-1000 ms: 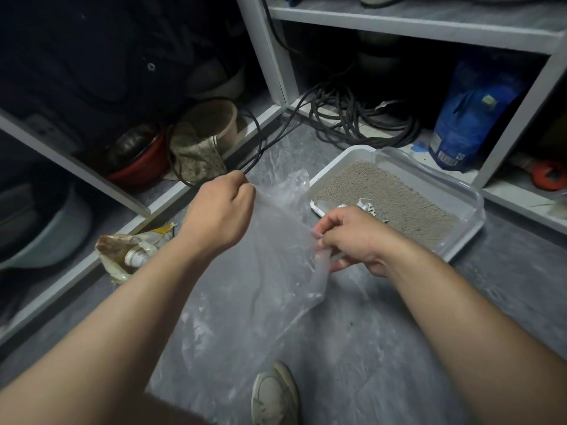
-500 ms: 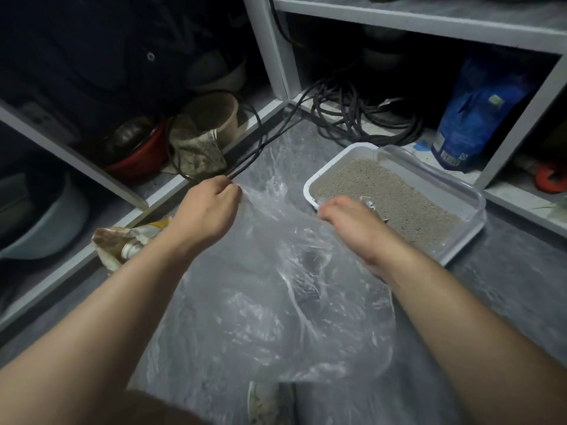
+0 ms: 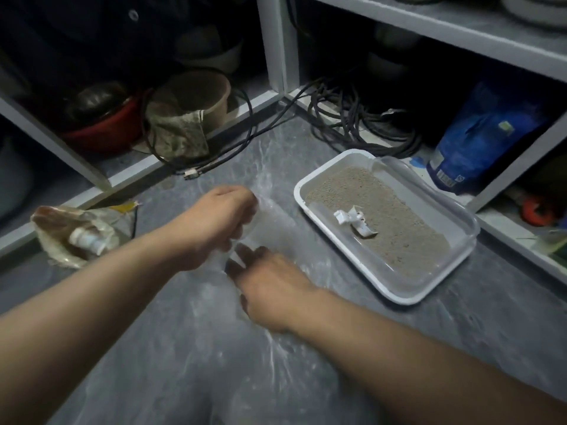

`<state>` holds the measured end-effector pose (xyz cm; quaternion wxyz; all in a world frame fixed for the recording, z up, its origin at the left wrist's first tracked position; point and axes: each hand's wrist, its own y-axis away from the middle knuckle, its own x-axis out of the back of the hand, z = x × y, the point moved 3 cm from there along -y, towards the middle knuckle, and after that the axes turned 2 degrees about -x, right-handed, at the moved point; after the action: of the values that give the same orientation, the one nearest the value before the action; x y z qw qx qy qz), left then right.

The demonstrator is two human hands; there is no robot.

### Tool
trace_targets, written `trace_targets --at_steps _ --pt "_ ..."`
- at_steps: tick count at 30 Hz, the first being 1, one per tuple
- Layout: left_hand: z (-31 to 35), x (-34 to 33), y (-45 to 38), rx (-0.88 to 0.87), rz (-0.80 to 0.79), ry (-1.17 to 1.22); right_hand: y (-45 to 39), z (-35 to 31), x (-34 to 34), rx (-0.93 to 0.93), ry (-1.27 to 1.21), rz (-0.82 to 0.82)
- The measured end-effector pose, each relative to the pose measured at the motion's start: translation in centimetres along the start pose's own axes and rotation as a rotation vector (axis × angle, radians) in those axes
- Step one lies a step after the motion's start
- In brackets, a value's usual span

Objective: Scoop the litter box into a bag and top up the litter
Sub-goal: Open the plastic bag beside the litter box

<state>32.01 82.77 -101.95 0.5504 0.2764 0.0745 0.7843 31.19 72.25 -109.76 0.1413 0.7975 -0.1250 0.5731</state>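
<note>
Opening bag (image 3: 276, 228): left hand (image 3: 221, 216) pinching film, right hand (image 3: 270, 286) fingers spread inside; next, scooping from box (image 3: 441, 283).

open floor (image 3: 506, 326) lies right of the litter tray (image 3: 435, 297); cables (image 3: 352, 124) and shelf post (image 3: 277, 41) crowd behind.
</note>
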Motion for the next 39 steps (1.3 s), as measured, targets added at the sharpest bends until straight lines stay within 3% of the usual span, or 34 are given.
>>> trace_targets --at_steps 5,8,10,14,17,20,24,28,33,39 --pt "-3.3 2.0 -3.2 -0.086 0.117 -0.056 -3.6 3.7 -5.6 -0.048 0.285 -0.279" --pt "-5.4 3.7 -5.4 -0.169 0.273 -0.144 -4.2 4.7 -7.7 0.042 0.467 -0.484" --pt "-6.7 4.7 -6.8 -0.190 0.369 -0.171 -4.2 5.1 -8.3 0.058 0.454 -0.558" --pt "-9.1 5.2 -8.7 -0.209 0.486 -0.234 -4.6 6.2 -8.4 0.009 0.310 -0.516" --pt "-10.3 4.1 -9.0 -0.252 0.460 -0.279 -5.0 5.7 -7.4 -0.069 0.248 -0.484" --pt "-10.8 3.1 -9.0 -0.287 0.414 -0.316 -6.1 3.9 -6.4 -0.083 0.248 -0.348" --pt "-11.3 2.3 -9.2 -0.267 0.360 -0.111 -8.7 3.4 -6.0 -0.093 0.132 -0.201" --pt "-11.0 1.8 -9.6 -0.266 0.313 -0.004 -10.8 5.6 -10.8 -0.166 0.045 -0.334" --pt "-10.9 3.5 -10.6 -0.315 0.467 -0.092 -10.2 5.7 -14.8 -0.069 0.223 -0.502" --pt "-12.3 4.7 -11.7 -0.289 0.556 -0.319 -9.6 5.3 -13.5 -0.047 0.165 -0.377"
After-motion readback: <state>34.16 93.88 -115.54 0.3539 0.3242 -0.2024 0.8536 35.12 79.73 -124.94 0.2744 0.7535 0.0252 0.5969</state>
